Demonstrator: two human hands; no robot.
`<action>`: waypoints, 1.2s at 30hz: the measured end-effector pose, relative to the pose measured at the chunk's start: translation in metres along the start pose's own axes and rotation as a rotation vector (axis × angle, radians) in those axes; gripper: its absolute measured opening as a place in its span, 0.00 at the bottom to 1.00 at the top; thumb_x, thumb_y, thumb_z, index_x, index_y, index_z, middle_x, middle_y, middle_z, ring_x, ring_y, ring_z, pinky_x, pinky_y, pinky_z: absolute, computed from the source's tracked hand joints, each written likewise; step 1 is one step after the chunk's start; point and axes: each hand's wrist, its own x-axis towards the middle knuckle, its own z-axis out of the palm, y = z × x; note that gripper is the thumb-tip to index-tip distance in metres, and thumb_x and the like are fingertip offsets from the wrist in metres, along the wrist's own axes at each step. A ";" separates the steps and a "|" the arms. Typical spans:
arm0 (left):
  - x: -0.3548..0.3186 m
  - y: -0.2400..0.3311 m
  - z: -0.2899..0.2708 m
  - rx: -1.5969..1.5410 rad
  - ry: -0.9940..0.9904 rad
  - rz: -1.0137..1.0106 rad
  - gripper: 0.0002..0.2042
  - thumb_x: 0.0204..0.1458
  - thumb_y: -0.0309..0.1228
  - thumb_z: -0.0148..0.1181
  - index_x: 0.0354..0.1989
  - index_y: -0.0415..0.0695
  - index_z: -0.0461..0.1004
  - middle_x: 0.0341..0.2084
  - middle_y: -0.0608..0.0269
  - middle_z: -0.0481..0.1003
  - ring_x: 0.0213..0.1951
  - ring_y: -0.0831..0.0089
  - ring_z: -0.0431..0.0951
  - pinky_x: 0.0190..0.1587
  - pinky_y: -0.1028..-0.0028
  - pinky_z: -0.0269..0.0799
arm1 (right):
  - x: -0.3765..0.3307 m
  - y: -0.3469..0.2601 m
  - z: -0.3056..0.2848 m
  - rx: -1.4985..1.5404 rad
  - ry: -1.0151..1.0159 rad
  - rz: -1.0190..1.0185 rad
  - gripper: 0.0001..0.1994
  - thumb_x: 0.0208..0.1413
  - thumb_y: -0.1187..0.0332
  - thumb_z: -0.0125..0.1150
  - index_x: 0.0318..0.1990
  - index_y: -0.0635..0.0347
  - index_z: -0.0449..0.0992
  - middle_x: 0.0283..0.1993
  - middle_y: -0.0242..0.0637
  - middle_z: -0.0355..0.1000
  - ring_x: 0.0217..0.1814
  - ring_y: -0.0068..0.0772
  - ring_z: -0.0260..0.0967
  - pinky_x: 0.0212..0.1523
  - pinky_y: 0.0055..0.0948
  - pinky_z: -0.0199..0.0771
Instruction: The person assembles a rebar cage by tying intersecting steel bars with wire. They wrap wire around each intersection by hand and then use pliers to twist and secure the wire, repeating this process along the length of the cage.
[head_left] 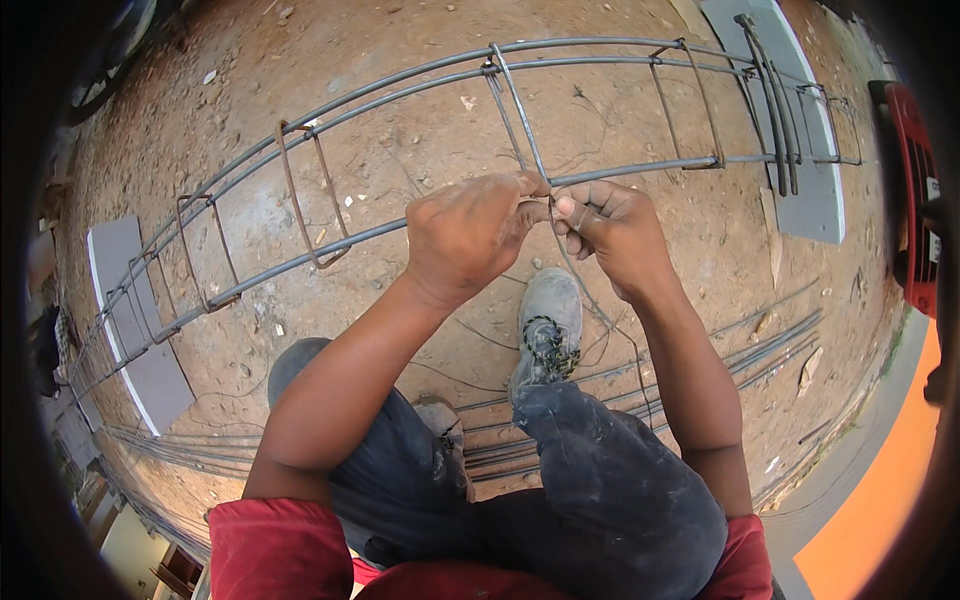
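Both hands are working at one joint of the rebar cage [420, 75], where the near long bar [330, 245] is crossing a rectangular stirrup [518, 105].

Left hand [468, 232] is curling closed, fingertips pinching at the joint, knuckles up. Right hand [610, 232] is also closing, thumb and fingers gripping a thin tie wire [590, 300] right at the bar. The two hands are touching or nearly touching at the fingertips. Wire is trailing down from the right hand past the boot toward the ground.

Cage is lying lengthwise across the dirt ground [400, 150], running left to right in front of the person, ends resting on grey slabs [135, 320] at left and right. More stirrups are sitting spaced along it, some tilting.

Person is standing over it, dusty grey boot [548, 330] planted just below the hands. Loose straight bars [700, 360] are lying on the ground near the feet, behind the boot.

Red object [915, 200] is showing at the right edge; can't tell what it is.
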 end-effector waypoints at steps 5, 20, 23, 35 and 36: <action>0.004 0.003 0.001 -0.125 0.002 -0.127 0.09 0.47 0.32 0.68 0.35 0.48 0.77 0.24 0.67 0.80 0.23 0.69 0.80 0.23 0.74 0.71 | 0.006 0.000 -0.007 0.102 -0.114 0.180 0.09 0.60 0.67 0.61 0.37 0.65 0.77 0.26 0.30 0.71 0.24 0.20 0.65 0.26 0.21 0.64; 0.012 0.008 -0.003 -0.213 -0.061 -0.198 0.09 0.40 0.19 0.69 0.29 0.43 0.77 0.28 0.63 0.81 0.30 0.73 0.82 0.30 0.75 0.74 | 0.005 0.002 -0.003 0.044 -0.098 0.115 0.13 0.60 0.63 0.62 0.40 0.66 0.80 0.24 0.27 0.70 0.26 0.18 0.64 0.26 0.20 0.66; 0.026 0.006 -0.003 -0.372 -0.163 -0.506 0.16 0.37 0.25 0.73 0.35 0.46 0.74 0.27 0.67 0.80 0.26 0.70 0.80 0.27 0.74 0.72 | 0.004 0.003 -0.001 0.125 -0.121 0.170 0.11 0.59 0.62 0.63 0.35 0.63 0.79 0.24 0.28 0.70 0.26 0.19 0.65 0.26 0.20 0.67; 0.071 -0.006 -0.002 -0.626 -0.663 -1.064 0.32 0.34 0.31 0.79 0.46 0.34 0.66 0.25 0.61 0.75 0.28 0.72 0.75 0.31 0.76 0.68 | 0.012 0.049 0.014 0.830 -0.469 0.271 0.11 0.61 0.57 0.60 0.43 0.52 0.70 0.28 0.22 0.65 0.28 0.16 0.63 0.28 0.18 0.67; 0.070 -0.005 -0.001 -0.602 -0.662 -1.046 0.32 0.35 0.31 0.79 0.48 0.34 0.67 0.25 0.61 0.75 0.28 0.74 0.75 0.30 0.77 0.68 | 0.011 0.051 0.016 0.900 -0.499 0.224 0.12 0.60 0.57 0.61 0.43 0.53 0.71 0.28 0.22 0.65 0.28 0.16 0.64 0.28 0.19 0.68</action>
